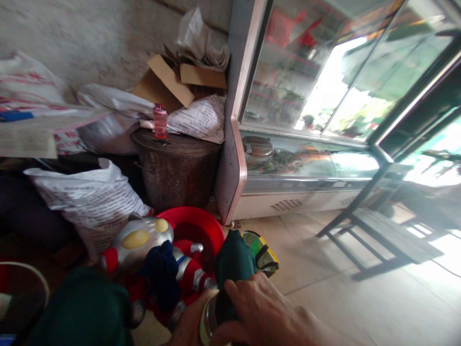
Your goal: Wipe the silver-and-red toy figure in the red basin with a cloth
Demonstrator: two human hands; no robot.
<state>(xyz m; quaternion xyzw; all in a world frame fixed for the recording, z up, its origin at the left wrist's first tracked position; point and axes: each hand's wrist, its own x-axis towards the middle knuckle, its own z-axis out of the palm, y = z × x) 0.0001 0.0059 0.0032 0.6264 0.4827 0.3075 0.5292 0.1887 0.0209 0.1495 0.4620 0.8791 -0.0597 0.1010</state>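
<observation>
While the head view is looking down, the right hand (pixel 262 312) is closing its grip on a dark green cloth (pixel 234 262) bunched over a round tin (pixel 208 319) at the near edge, seemingly as padding. The left hand (pixel 185 329) is touching the tin's left side, but I cannot tell its grip. Just beyond is a red basin (pixel 216 226).

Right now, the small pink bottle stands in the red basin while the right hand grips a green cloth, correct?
No. In the head view the pink bottle stands on the lid of the dark drum, behind the red basin. The right hand does grip the green cloth.
</observation>
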